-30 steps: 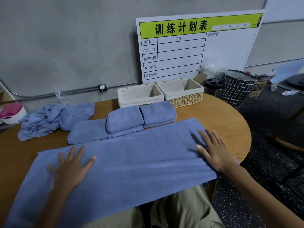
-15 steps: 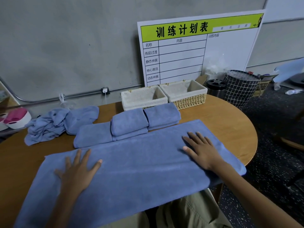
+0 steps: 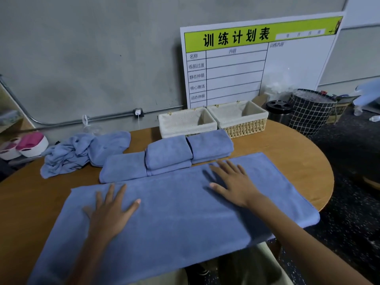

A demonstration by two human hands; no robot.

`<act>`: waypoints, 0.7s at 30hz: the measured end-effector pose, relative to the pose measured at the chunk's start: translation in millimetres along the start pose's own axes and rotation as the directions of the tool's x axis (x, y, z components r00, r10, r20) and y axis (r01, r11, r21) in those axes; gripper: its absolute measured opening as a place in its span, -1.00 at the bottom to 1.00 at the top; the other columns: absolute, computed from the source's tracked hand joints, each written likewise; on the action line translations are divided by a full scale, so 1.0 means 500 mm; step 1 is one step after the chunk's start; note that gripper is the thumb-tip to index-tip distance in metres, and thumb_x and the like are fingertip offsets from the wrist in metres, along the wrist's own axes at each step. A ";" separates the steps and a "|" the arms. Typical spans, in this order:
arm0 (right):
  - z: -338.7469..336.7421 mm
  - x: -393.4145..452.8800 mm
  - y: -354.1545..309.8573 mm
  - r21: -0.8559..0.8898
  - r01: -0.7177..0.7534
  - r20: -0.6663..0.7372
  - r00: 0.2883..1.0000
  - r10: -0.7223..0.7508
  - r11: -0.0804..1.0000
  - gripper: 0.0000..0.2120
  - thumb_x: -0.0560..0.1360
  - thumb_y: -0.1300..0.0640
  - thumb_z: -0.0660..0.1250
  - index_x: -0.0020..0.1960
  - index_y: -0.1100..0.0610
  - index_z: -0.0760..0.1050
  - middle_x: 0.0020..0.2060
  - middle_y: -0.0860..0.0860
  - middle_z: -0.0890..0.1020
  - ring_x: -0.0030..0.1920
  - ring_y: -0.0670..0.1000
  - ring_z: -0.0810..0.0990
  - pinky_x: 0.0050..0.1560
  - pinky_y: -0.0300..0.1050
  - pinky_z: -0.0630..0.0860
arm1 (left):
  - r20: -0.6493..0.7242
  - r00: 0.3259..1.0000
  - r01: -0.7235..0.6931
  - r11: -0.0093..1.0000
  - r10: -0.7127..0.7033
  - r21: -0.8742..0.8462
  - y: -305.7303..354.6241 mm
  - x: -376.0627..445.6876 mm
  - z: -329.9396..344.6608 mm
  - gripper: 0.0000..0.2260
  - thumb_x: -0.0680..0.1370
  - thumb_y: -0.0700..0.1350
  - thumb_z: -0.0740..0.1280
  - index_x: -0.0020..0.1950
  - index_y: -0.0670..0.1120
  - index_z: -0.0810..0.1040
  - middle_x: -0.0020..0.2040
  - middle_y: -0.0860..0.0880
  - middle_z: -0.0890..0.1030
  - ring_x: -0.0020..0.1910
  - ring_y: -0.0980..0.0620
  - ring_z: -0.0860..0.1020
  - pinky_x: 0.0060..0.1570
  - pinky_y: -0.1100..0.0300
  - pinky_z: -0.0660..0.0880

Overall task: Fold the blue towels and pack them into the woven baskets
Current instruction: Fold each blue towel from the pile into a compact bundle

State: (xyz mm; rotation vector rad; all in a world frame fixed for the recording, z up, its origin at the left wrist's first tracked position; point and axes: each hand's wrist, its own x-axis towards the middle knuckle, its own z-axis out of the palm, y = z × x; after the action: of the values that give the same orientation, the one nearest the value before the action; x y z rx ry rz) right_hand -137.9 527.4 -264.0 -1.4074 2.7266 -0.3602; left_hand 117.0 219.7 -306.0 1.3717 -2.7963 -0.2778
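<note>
A long blue towel (image 3: 174,219) lies spread flat across the round wooden table (image 3: 298,159), its near edge hanging over my lap. My left hand (image 3: 111,210) presses flat on its left part with fingers spread. My right hand (image 3: 232,184) lies flat near the towel's far edge, right of centre. Behind it sit folded blue towels: one flat (image 3: 123,167), a stack (image 3: 168,153) and another (image 3: 209,145). Two cloth-lined woven baskets (image 3: 187,124) (image 3: 240,118) stand at the table's back, holding nothing. A crumpled pile of blue towels (image 3: 82,151) lies at the back left.
A white planning board with a green header (image 3: 257,64) leans on the grey wall behind the baskets. A black bin (image 3: 278,112) and a checked hamper (image 3: 312,112) stand on the floor to the right. A pink and white container (image 3: 30,144) sits far left.
My right hand has slid leftward along the towel from its right end toward the middle. My left hand has stayed pressed on the left part. The view has shifted slightly.
</note>
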 end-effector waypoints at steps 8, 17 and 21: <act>0.040 0.004 0.034 0.000 -0.021 0.041 0.999 0.021 1.000 -0.37 0.58 -0.39 -0.07 0.59 -0.20 0.04 0.60 -0.16 -0.01 0.60 -0.01 -0.10 0.56 0.06 -0.11 | -0.049 0.999 0.015 1.000 -0.015 -0.002 -0.072 -0.016 0.002 0.05 0.17 0.70 -0.33 0.58 0.30 0.07 0.65 0.09 0.01 0.60 -0.22 -0.02 0.46 -0.37 0.12; 0.029 -0.021 -0.063 0.008 0.244 -0.446 0.869 -0.215 0.970 -0.61 0.63 -0.13 0.09 0.25 0.02 0.57 0.20 0.00 0.61 0.17 0.09 0.56 0.20 0.05 0.43 | -0.580 0.731 -0.560 0.802 0.359 -0.210 0.067 -0.110 -0.013 -0.63 0.58 0.13 0.21 0.18 -0.06 0.65 0.27 0.00 0.59 0.20 -0.08 0.59 0.16 -0.10 0.54; 0.082 -0.018 -0.153 0.034 0.278 -0.227 0.938 -0.264 0.960 -0.54 0.63 -0.20 0.03 0.37 -0.03 0.48 0.35 -0.01 0.52 0.34 0.08 0.49 0.29 0.09 0.41 | -0.333 0.848 -0.480 0.864 0.411 -0.156 0.143 -0.130 0.010 -0.46 0.57 0.26 0.04 0.35 0.03 0.56 0.42 0.01 0.50 0.40 -0.05 0.45 0.34 -0.12 0.39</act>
State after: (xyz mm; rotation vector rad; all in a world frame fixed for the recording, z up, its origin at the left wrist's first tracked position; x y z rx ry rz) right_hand -65.3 484.3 -286.9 -1.8320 2.6513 -0.6524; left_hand 100.6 314.1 -294.8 0.6171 -2.6260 -0.3446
